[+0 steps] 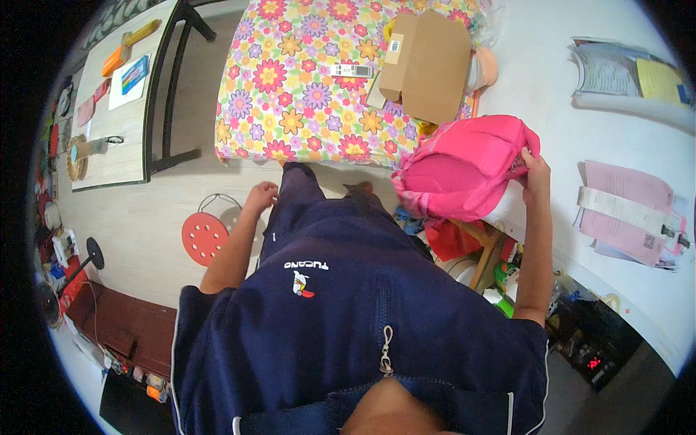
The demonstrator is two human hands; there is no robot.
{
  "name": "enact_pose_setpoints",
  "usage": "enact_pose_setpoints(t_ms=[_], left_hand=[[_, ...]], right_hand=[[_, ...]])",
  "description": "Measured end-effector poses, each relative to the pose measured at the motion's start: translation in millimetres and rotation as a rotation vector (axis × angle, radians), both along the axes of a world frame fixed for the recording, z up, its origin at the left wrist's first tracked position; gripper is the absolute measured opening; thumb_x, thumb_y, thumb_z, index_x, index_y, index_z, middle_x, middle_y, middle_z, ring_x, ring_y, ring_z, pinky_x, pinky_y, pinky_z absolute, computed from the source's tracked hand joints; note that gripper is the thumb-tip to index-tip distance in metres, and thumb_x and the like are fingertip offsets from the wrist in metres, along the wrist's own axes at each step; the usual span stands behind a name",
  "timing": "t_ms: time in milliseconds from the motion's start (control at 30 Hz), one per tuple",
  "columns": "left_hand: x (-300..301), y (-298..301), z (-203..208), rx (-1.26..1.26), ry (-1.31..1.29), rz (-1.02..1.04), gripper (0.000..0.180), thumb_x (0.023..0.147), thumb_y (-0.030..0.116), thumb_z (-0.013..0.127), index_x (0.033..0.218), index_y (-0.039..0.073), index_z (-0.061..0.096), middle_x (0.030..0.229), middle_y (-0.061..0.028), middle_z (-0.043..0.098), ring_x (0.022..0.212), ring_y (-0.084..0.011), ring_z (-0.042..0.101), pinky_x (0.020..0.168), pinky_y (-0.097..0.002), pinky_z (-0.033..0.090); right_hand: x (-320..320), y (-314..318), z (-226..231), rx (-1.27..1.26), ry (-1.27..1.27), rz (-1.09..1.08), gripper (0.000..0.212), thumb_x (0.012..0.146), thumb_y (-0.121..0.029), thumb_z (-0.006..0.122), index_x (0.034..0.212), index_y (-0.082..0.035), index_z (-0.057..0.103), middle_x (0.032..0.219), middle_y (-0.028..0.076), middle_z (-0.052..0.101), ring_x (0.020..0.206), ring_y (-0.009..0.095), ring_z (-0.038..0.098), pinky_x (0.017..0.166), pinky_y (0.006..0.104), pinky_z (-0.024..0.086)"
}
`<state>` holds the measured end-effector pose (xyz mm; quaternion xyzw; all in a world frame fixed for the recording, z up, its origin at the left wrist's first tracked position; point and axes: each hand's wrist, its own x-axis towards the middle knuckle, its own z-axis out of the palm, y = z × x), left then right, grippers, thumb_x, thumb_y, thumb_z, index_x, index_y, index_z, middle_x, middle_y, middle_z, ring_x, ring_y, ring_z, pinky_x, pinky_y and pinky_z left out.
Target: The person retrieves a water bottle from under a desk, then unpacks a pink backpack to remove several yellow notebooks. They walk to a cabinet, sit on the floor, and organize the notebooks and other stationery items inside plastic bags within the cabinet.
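Note:
On the right, a bright pink backpack (464,163) is tilted beside the bed's edge, its padded side showing. My right hand (536,176) grips it at its right end, fingers closed round the edge and partly hidden by the fabric. My left hand (261,196) hangs beside my left thigh with loosely bent fingers and nothing visible in it. Beyond the backpack, an open cardboard box (433,67) rests on the flowered bedspread (290,90). A white remote control (352,70) lies to the left of the box.
At the left stands a pale table (119,156) with dark legs, bearing a blue packet (135,75) and other small things. A red round stool (204,238) is on the floor. Papers (623,210) hang on the right wall, above a wooden frame (487,254) and clutter.

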<state>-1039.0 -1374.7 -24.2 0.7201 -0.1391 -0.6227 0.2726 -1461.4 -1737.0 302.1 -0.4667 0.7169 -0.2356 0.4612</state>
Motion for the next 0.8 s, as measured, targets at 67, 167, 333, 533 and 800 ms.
enact_pose_setpoints(t_ms=[67, 167, 333, 533, 800], left_hand=[[35, -33, 14, -0.021, 0.011, 0.024, 0.027, 0.076, 0.015, 0.054, 0.098, -0.001, 0.058, 0.077, -0.0101, 0.062, 0.064, -0.0167, 0.060, 0.058, -0.0273, 0.048], [81, -84, 49, -0.200, 0.001, 0.011, 0.030, 0.082, 0.021, 0.054, 0.103, 0.001, 0.056, 0.084, -0.0061, 0.061, 0.072, -0.0127, 0.057, 0.063, -0.0240, 0.045], [108, -168, 142, -0.479, 0.174, -0.053, 0.034, 0.085, 0.024, 0.057, 0.110, 0.001, 0.052, 0.096, -0.0052, 0.059, 0.091, -0.0129, 0.055, 0.081, -0.0264, 0.043], [76, -207, 191, -0.653, 0.045, -0.385, 0.064, 0.073, 0.024, 0.070, 0.126, 0.005, 0.040, 0.120, -0.0129, 0.048, 0.111, -0.0233, 0.046, 0.094, -0.0348, 0.037], [101, -206, 207, -0.884, -0.523, -0.419, 0.096, 0.057, 0.024, 0.076, 0.136, 0.011, 0.024, 0.134, -0.0191, 0.031, 0.125, -0.0356, 0.029, 0.104, -0.0423, 0.025]], right_hand=[[30, 0, 7, 0.049, -0.120, -0.049, 0.028, 0.084, -0.027, 0.054, 0.095, -0.001, 0.055, 0.079, 0.007, 0.061, 0.065, 0.016, 0.059, 0.056, 0.0272, 0.050], [98, 8, 10, 0.098, -0.179, -0.146, 0.024, 0.086, -0.024, 0.052, 0.094, -0.001, 0.057, 0.081, 0.008, 0.062, 0.068, 0.015, 0.060, 0.058, 0.0273, 0.050], [166, 36, -8, 0.143, -0.196, 0.011, 0.024, 0.083, -0.022, 0.057, 0.098, -0.003, 0.057, 0.082, 0.008, 0.062, 0.070, 0.014, 0.060, 0.058, 0.0255, 0.049], [255, 61, -30, 0.213, -0.246, 0.153, 0.026, 0.082, -0.023, 0.060, 0.101, -0.006, 0.056, 0.088, 0.005, 0.062, 0.080, 0.013, 0.059, 0.065, 0.0261, 0.047], [363, 55, -51, 0.315, -0.481, 0.358, 0.029, 0.083, -0.026, 0.059, 0.103, -0.006, 0.056, 0.093, 0.006, 0.061, 0.085, 0.011, 0.057, 0.068, 0.0252, 0.045]])
